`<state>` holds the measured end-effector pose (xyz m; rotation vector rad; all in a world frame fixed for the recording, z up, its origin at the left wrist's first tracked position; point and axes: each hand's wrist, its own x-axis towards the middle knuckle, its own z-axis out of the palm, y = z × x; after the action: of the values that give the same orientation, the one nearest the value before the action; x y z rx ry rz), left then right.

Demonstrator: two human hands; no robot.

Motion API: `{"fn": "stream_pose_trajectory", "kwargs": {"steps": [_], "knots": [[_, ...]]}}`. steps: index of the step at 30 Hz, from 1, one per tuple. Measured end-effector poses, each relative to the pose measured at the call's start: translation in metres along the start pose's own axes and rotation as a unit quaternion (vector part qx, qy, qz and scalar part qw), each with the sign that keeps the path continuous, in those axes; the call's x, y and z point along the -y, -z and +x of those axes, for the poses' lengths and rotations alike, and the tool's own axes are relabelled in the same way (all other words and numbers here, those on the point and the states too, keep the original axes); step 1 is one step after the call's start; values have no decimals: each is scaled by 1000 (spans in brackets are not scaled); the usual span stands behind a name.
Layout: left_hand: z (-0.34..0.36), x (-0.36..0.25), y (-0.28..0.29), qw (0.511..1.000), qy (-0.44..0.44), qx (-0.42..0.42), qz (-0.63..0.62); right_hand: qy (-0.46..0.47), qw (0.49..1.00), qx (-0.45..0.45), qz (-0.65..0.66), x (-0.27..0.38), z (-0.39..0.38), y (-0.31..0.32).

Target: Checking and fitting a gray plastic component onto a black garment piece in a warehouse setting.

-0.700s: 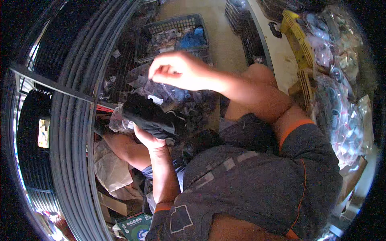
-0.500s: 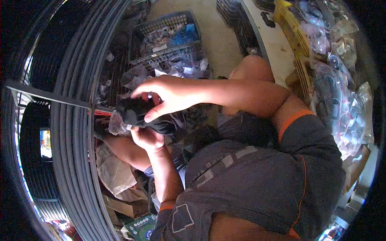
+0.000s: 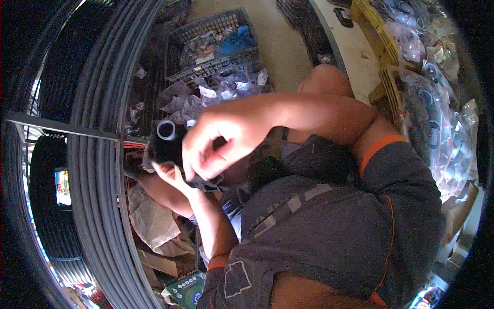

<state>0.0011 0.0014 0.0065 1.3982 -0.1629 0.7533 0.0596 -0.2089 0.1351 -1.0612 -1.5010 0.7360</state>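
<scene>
A bundled black item, with a pale round ring showing at its upper end, sits low over my lap. My left hand grips it from below, partly hidden. My right hand is over its right side with curled, slightly blurred fingers; what they pinch is hidden. Just beyond lie crumpled clear plastic bags with white labels.
A dark crate of bagged pieces stands ahead. Coiled black pipe and a metal rail are at left. Bagged fittings and yellow crates line the right. Brown paper lies by my leg.
My right hand has come down onto the black item, its fingers curling over the right side. The item has shifted, and a pale round ring now shows at its top.
</scene>
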Motion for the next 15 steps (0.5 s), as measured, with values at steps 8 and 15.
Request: {"fn": "stream_pose_trajectory", "kwargs": {"steps": [8, 15], "knots": [[-11, -16, -39, 761, 331, 3, -557, -176, 902, -256, -301, 0, 0, 15], [-18, -29, -45, 991, 117, 45, 34, -119, 875, -231, -409, -10, -2, 10]]}}
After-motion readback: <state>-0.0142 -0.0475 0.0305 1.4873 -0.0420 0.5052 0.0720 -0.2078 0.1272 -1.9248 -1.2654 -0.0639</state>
